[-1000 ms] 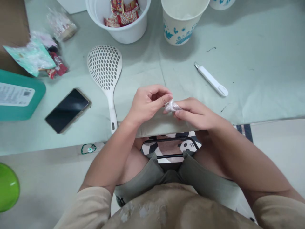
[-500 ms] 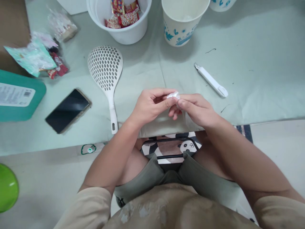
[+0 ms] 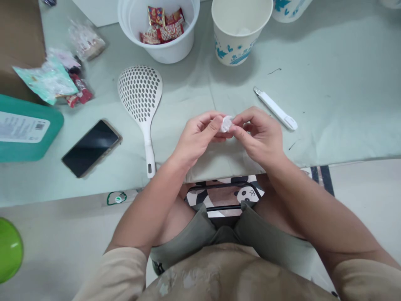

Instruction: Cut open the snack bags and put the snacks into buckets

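Observation:
Between my two hands, above the table's near edge, is a small crumpled whitish wrapper (image 3: 226, 124); whether anything is inside it I cannot tell. My left hand (image 3: 200, 134) pinches it from the left between thumb and fingers. From the other side, the thumb and forefinger of my right hand (image 3: 261, 134) grip its right edge. A white slotted skimmer (image 3: 140, 93) lies to the left of my hands. To their right rests a white utility knife (image 3: 275, 108). Beyond them stands a paper cup (image 3: 236, 46) with blue patterns and something whitish inside.
A white tub (image 3: 172, 52) holding several red wrapped sweets (image 3: 169, 31) stands at the back. Leftward lie a phone (image 3: 91, 148), a teal container (image 3: 28, 148) and plastic packets (image 3: 52, 81). Another patterned cup (image 3: 290, 9) is at the top. A green round object (image 3: 9, 251) is below the table's left.
My right hand has turned, its fingers now curled and pinching the wrapper's right edge. The wrapper has shifted slightly left and shows more. The view has tilted a little.

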Demonstrator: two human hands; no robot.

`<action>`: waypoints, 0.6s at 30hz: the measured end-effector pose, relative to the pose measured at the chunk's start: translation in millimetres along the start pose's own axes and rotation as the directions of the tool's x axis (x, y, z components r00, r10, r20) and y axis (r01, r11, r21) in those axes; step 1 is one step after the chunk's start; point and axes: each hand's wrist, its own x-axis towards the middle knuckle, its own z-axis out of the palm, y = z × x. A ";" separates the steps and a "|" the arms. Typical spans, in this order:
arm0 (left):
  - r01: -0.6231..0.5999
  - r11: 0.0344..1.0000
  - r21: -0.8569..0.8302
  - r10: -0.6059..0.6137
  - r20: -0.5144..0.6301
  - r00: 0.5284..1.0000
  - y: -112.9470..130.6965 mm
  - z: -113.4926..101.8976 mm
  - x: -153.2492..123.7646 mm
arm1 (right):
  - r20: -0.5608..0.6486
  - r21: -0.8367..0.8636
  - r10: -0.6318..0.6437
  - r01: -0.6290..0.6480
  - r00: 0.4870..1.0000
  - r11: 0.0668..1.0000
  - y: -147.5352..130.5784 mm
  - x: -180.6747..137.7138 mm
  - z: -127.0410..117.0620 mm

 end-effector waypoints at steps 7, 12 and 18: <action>0.068 0.997 -0.036 -0.067 0.036 0.997 -1.1 1.2 1.1 | 0.023 -0.258 -0.308 0.303 0.951 0.918 11.2 0.3 -1.4; 0.122 0.981 -0.149 -0.136 -0.083 0.987 -1.7 4.7 3.7 | 0.138 -0.306 -0.377 0.402 0.916 0.863 12.6 -0.7 -0.1; 0.104 0.965 -0.242 -0.145 -0.161 0.976 9.7 14.1 4.6 | 0.109 -0.366 -0.230 0.254 0.967 0.895 10.5 4.2 6.1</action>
